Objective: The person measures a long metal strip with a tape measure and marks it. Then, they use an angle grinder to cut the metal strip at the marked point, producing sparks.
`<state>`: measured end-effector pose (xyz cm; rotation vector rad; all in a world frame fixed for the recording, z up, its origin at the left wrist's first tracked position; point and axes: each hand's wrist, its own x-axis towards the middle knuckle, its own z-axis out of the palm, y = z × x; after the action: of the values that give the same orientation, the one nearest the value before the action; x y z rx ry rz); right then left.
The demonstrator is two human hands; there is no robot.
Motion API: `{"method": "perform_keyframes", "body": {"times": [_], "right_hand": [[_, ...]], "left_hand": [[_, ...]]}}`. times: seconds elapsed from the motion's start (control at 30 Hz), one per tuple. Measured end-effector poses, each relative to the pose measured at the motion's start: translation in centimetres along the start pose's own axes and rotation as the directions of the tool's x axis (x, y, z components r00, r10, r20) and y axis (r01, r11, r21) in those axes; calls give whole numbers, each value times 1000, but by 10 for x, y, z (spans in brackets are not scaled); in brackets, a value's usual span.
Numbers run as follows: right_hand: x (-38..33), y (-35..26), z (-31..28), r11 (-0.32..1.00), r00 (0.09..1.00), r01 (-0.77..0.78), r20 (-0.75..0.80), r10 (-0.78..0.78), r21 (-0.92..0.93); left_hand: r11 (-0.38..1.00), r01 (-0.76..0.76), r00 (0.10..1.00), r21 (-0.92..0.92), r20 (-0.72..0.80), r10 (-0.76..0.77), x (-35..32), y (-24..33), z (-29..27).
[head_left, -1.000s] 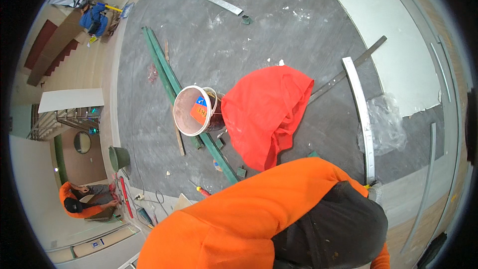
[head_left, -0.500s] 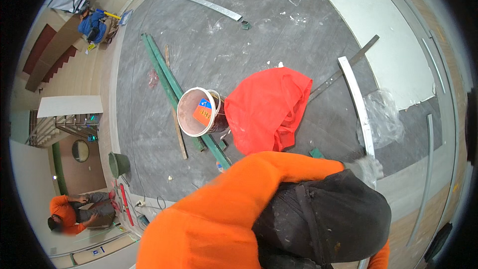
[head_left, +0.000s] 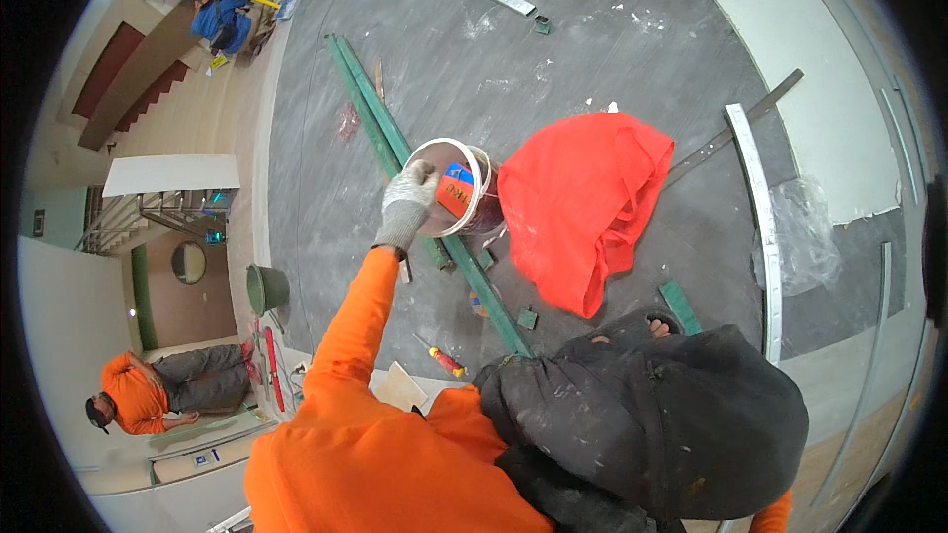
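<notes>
My left hand [head_left: 415,195], in a grey-white work glove, is at the mouth of a white bucket [head_left: 444,144], overlapping its left rim. Its fingers look curled; whether they hold anything is hidden. Inside the bucket a blue and orange packet [head_left: 456,190] shows. Green metal bars [head_left: 375,109] run along the floor beneath and beside the bucket. Just right of it lies a bright red cloth bag [head_left: 583,202]. My right hand is out of view; only a bit of orange sleeve [head_left: 773,515] shows at the lower right.
A white metal strip [head_left: 755,227] and crumpled clear plastic [head_left: 805,237] lie at the right. Near my legs are a red-yellow screwdriver [head_left: 447,363] and green offcuts [head_left: 679,306]. A green bucket [head_left: 267,289] stands left. A person in orange [head_left: 143,393] and one in blue [head_left: 222,25] are farther off.
My left hand has left the lower end of the white metal strip and swung left to the white bucket. The view has shifted; the person in orange now stretches out more.
</notes>
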<state>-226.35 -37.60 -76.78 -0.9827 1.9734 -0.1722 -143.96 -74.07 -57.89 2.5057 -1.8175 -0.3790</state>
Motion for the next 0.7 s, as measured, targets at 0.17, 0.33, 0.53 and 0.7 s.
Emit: {"method": "perform_keyframes", "body": {"times": [0.17, 0.33, 0.53, 0.7], "right_hand": [[-13, -24, -8, 998, 1000, 14, -22, -16, -67], [-17, -35, -10, 997, 999, 21, -41, -24, -75], [-18, -39, -8, 997, 998, 35, -56, -39, -71], [-20, -41, -9, 996, 997, 40, -66, -45, -77]], "left_hand": [[982, -120, 992, 147, 64, 112, 26, -4, 58], [952, -238, 968, 193, -38, 249, 35, -13, 68], [956, -235, 965, 173, -73, 250, 31, -13, 73], [961, -264, 962, 83, -42, 268, 29, -12, 64]]}}
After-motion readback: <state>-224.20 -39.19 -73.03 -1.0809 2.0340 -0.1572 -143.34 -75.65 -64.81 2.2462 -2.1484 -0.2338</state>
